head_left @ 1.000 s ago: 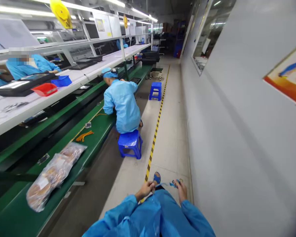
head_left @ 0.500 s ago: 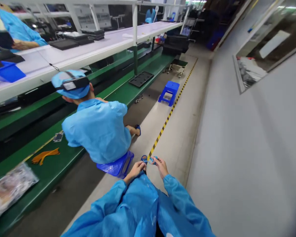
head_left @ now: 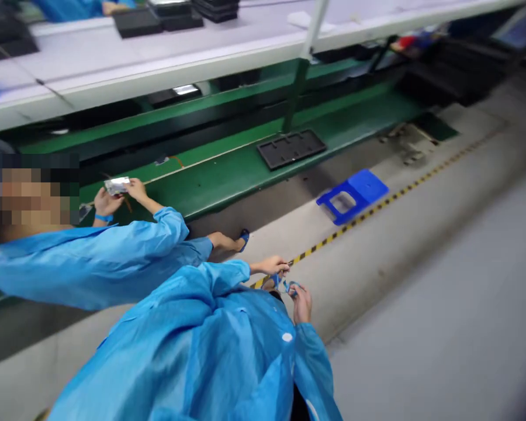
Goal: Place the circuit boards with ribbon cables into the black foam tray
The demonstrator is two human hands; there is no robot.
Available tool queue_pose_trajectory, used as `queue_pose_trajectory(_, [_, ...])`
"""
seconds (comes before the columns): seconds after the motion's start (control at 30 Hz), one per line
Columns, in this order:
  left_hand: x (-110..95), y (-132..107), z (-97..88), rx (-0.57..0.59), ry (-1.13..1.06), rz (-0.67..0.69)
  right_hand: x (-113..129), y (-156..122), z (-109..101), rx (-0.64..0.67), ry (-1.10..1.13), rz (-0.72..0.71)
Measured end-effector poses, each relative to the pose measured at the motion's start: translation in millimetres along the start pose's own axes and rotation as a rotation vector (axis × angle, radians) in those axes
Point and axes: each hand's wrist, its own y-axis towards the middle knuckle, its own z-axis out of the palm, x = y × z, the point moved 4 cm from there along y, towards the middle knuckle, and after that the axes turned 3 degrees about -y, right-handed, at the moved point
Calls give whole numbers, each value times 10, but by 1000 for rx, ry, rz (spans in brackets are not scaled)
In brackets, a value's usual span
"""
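Note:
In front of my lap, my right hand (head_left: 302,302) is closed on a curled blue strap (head_left: 293,287), pinching it between thumb and fingers. Its looped end points toward my other hand. Just above and to the left is my left hand (head_left: 277,266), its fingertips pressed together. Something small and dark may show at those tips, too blurred to name. Below both hands are a foot in a blue sandal (head_left: 270,283) and the grey floor.
To my left, a seated co-worker in a blue smock (head_left: 114,251) holds a shiny flat part (head_left: 117,186) over a green bench (head_left: 210,187). A black tray (head_left: 291,149) lies on the bench. On the floor are a blue stool (head_left: 354,196) and yellow-black tape (head_left: 333,237).
My view has swung left and down toward the bench. My hands have drawn apart; the strap is now at my right hand. The co-worker's hands and the shiny part have come into view.

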Motion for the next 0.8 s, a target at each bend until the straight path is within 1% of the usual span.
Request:
queue_pose_trajectory(0.1, [-198,556,-9,-181,-94,-27,549,717,13,147,-100,36])
queue_pose_trajectory(0.17, [-326,843,-19,-258,-157,-42,963,1166,99,268,-153,71])
queue_pose_trajectory(0.23, [-452,1074,-82,-338,-210,-45,1378,1592,242,383,-200,100])
queue_pose_trajectory(0.33, [-623,1386,-298,-484,-278,-28,1922,2208,536,532,-276,109])
queue_pose_trajectory(0.43, [-771,1807,-584,-568,-323,-1,2304,2816,853,648,-368,90])
queue_pose_trajectory(0.5, [-903,2212,-786,-571,-338,25,2503,3227,1011,683,-418,61])
queue_pose_trajectory(0.57, [-1106,2718,-992,-547,-344,58,2715,3638,1092,687,-450,32])
queue_pose_trajectory(0.63, [-1401,3287,-1190,-508,-353,88,2983,4037,1097,675,-469,9])
queue_pose_trajectory(0.7, [-1763,3845,-1357,-455,-364,107,3317,4406,1059,653,-477,-22])
queue_pose_trajectory(0.77, [-2115,4309,-1484,-392,-375,115,3675,4742,1027,623,-477,-60])
queue_pose_trajectory(0.8, [-2259,4492,-1537,-362,-381,112,3838,4900,1028,611,-479,-73])
